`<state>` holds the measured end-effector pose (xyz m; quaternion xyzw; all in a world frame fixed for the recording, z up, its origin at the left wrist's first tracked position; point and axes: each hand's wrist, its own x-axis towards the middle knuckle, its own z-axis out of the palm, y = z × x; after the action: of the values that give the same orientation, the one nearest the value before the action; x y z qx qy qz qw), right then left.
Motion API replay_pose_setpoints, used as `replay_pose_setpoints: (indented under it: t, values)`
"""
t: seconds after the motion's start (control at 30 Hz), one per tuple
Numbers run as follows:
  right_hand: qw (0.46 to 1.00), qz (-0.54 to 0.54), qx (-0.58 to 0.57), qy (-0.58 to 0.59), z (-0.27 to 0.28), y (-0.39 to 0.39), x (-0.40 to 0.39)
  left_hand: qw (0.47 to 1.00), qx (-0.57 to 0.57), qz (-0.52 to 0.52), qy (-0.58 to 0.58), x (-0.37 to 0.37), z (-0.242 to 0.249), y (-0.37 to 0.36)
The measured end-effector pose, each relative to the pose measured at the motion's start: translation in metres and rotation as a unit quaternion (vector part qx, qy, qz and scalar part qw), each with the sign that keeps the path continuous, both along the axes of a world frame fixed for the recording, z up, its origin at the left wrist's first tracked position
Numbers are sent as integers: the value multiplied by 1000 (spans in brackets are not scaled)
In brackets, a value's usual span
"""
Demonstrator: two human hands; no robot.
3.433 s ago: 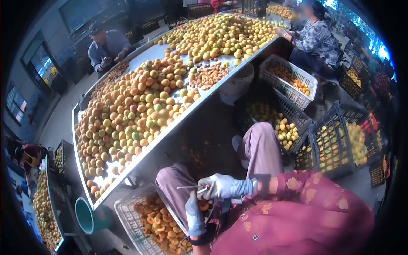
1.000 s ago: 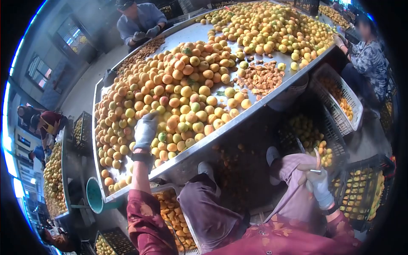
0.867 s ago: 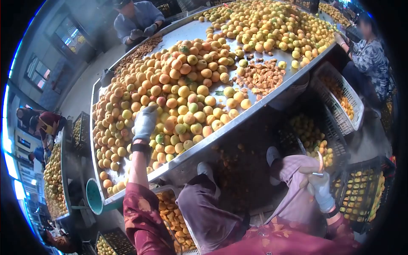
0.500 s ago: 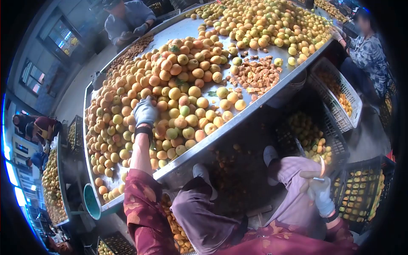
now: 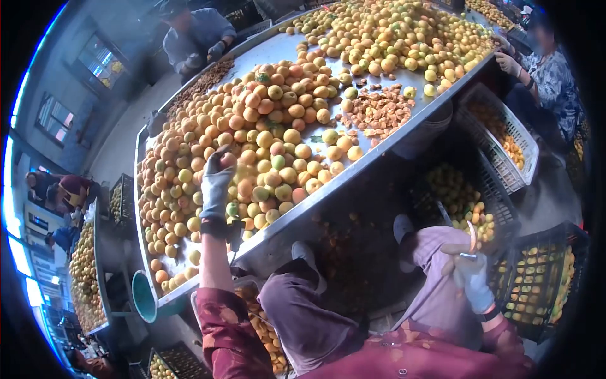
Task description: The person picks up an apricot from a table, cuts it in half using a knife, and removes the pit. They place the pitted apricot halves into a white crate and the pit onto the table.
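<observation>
My left hand point(image 5: 217, 183), in a pale glove with a dark wristband, is raised over the pile of apricots point(image 5: 278, 139) on the metal table. Its fingers are closed around one reddish apricot point(image 5: 228, 160). Over my right thigh, my gloved right hand point(image 5: 473, 278) is shut on a small knife point(image 5: 473, 235) with a curved blade that points up. Part of the knife's handle is hidden by the fingers. On the table lies a heap of apricot pits point(image 5: 380, 112), brownish and moist-looking.
The table's metal rim point(image 5: 303, 215) runs in front of my knees. A white crate point(image 5: 527, 158) with halved fruit and a black crate point(image 5: 536, 284) of apricots stand at my right. A teal basin point(image 5: 144, 297) is at the table's left corner. Two co-workers point(image 5: 196, 35) sit around the table.
My left hand has come up off the pile, now with an apricot in its fingers. My right hand stays over my thigh with the knife.
</observation>
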<state>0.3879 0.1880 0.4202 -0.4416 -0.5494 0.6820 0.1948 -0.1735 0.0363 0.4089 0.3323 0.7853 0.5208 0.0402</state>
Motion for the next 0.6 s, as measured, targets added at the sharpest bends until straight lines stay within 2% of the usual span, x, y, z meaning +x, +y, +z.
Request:
replay_pose_setpoints:
  t: [0.1, 0.23, 0.27, 0.33, 0.4, 0.47, 0.53, 0.6]
  values:
    - [1000, 13, 24, 15, -8, -2, -2, 991, 83, -60, -86, 72, 37, -17]
    - [998, 43, 45, 16, 7, -10, -5, 972, 133, -62, -184, 129, 47, -32]
    - [997, 60, 56, 13, 7, -12, -4, 986, 117, -40, -113, 149, 51, -35]
    - [996, 69, 50, 16, 10, -14, -6, 989, 109, -69, -73, 159, 41, -43]
    - [995, 78, 57, 36, 14, -20, -6, 982, 156, -94, -39, 166, 18, -51]
    - [987, 107, 105, 53, 1, -21, -3, 981, 159, -69, -87, 205, 38, -56]
    - [987, 115, 100, 45, 11, -27, -4, 952, 225, -122, -167, 223, 39, -66]
    - [985, 133, 104, 24, 21, -41, -6, 964, 193, -99, -155, 246, 46, -72]
